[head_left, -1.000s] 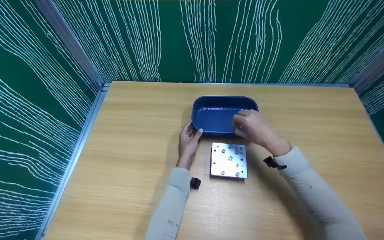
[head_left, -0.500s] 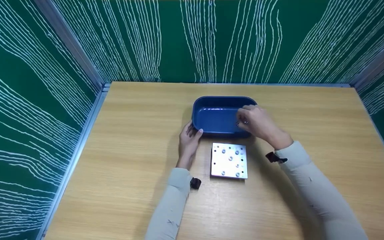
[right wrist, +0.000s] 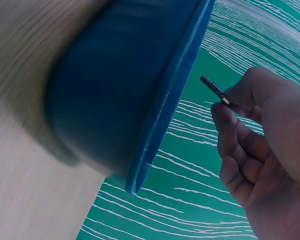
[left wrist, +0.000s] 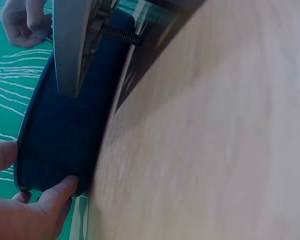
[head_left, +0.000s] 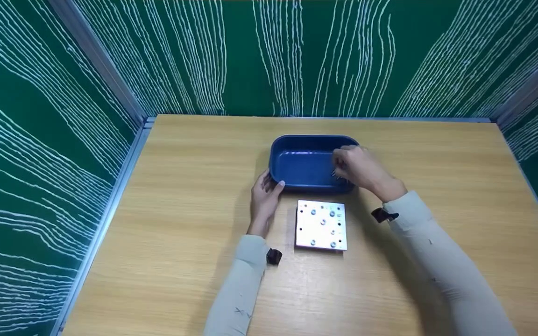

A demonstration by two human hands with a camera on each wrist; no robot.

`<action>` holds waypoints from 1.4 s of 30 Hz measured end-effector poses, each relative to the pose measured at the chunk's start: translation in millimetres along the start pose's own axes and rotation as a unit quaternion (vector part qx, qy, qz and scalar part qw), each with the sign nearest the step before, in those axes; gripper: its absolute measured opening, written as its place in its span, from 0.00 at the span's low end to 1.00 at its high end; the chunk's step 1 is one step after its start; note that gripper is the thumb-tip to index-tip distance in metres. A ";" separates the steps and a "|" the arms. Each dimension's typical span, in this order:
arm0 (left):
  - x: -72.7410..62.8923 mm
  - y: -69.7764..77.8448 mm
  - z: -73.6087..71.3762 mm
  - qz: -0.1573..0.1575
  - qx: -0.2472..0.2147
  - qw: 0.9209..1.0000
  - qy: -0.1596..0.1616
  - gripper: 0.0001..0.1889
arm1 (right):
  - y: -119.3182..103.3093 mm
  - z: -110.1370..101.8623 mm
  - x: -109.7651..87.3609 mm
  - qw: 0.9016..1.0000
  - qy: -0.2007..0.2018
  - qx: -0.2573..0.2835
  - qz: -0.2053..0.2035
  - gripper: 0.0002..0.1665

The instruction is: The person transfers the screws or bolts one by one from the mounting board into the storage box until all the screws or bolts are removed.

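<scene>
My right hand (head_left: 360, 167) is above the right end of a deep blue tray (head_left: 276, 161). Between thumb and fingertips it pinches a small threaded bolt (right wrist: 213, 88), whose shank points out past the fingers in the right wrist view. At the tray's near left corner, my left hand (head_left: 265, 199) holds the wall, thumb on the front side and fingers around the end. A square metal plate (head_left: 311, 228) stands just in front of the tray. It has dark holes and several bolts set in it; one threaded shank (left wrist: 121, 35) sticks out underneath in the left wrist view.
The wooden table (head_left: 180, 200) carries the tray and plate. Green panels with white wavy lines (head_left: 241, 60) close off its back and sides. Metal framing (head_left: 105, 205) runs along the left edge.
My right hand has shifted slightly right and away from me over the tray, still pinching the bolt. The left hand, tray and plate have stayed almost in place.
</scene>
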State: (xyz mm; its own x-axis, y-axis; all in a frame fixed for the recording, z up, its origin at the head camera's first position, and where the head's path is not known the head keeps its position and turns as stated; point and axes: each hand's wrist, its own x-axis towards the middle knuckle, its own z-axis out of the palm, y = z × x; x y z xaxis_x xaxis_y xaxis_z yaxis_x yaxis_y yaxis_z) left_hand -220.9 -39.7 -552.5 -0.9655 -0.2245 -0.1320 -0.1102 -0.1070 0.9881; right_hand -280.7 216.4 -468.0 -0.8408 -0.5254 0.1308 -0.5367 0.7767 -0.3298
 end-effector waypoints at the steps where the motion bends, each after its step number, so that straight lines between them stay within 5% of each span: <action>1: 0.3 0.3 0.1 0.002 0.001 1.000 0.000 0.33 | 1.2 0.5 1.6 1.000 -0.002 0.001 0.000 0.06; 11: 1.1 3.2 1.2 -0.024 -0.005 1.000 0.005 0.34 | 12.9 3.8 13.1 0.999 -0.042 0.008 0.023 0.06; 31: 0.4 2.4 1.0 -0.003 -0.022 1.000 -0.002 0.33 | 26.7 18.1 28.6 0.998 -0.060 0.011 0.010 0.05; 42: 0.1 2.5 0.8 -0.018 -0.002 1.000 0.004 0.33 | 26.1 21.9 35.4 0.993 -0.107 0.030 0.043 0.11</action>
State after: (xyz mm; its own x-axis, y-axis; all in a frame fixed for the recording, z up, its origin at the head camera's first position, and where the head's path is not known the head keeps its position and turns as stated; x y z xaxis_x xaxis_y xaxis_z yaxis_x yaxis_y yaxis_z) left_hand -221.5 -39.2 -549.9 -0.9588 -0.2288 -0.1685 -0.1441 -0.1195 0.9823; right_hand -322.9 210.4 -492.4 -0.8451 -0.5253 -0.0997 -0.4533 0.8028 -0.3875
